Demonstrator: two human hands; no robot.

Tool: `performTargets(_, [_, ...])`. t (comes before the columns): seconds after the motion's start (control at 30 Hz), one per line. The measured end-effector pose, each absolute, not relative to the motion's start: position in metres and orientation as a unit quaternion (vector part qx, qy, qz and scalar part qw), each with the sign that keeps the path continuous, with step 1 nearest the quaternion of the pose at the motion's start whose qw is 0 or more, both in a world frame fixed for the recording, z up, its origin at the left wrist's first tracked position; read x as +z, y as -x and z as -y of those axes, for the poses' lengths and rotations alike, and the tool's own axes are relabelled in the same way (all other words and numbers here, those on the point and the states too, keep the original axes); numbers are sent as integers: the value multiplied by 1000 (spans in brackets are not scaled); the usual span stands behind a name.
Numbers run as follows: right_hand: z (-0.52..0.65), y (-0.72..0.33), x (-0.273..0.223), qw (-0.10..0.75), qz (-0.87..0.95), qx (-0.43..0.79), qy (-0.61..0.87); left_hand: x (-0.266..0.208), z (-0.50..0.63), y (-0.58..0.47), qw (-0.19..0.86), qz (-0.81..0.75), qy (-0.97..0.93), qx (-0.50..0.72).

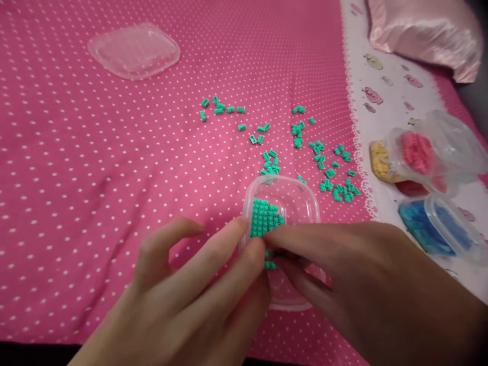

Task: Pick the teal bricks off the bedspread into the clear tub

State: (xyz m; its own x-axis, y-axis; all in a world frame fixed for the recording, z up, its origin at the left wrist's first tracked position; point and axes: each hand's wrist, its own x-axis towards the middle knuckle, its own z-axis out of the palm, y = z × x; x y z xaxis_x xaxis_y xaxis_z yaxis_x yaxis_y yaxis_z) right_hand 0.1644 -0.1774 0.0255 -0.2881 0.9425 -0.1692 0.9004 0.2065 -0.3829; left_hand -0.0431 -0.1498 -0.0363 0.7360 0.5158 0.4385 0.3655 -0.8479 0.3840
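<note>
In front of me is a clear plastic container (316, 203) holding a neat block of small green toy bricks (262, 216) pressed together in rows. My left hand (206, 290) reaches over its left side with fingers spread, one fingertip at the rim and another touching the bricks. Its thumb is hidden. My right hand (343, 269) comes in over the container from the right, thumb and forefinger pinched at the block's lower right edge. What lies between them is mostly covered, but green bricks show right beside the fingertips.
Loose green bricks (339, 190) lie scattered beyond the container on a pink dotted cloth (95, 168). A clear lid (135, 51) rests far left. To the right stand tubs of yellow bricks (380, 160), red bricks (417, 152) and blue bricks (427, 229), below a satin pillow (427, 30).
</note>
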Motion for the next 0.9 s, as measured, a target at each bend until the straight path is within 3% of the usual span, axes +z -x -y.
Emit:
performTargets(0.13, [176, -162, 27, 20, 793, 167, 586, -38, 152, 42, 79, -219, -934, 271])
performTargets(0.6, [180, -152, 27, 9, 834, 24, 551, -38, 151, 26, 76, -272, -911, 300])
performTargets(0.9, [178, -151, 29, -24, 821, 62, 568, -34, 149, 23, 113, -275, -891, 343])
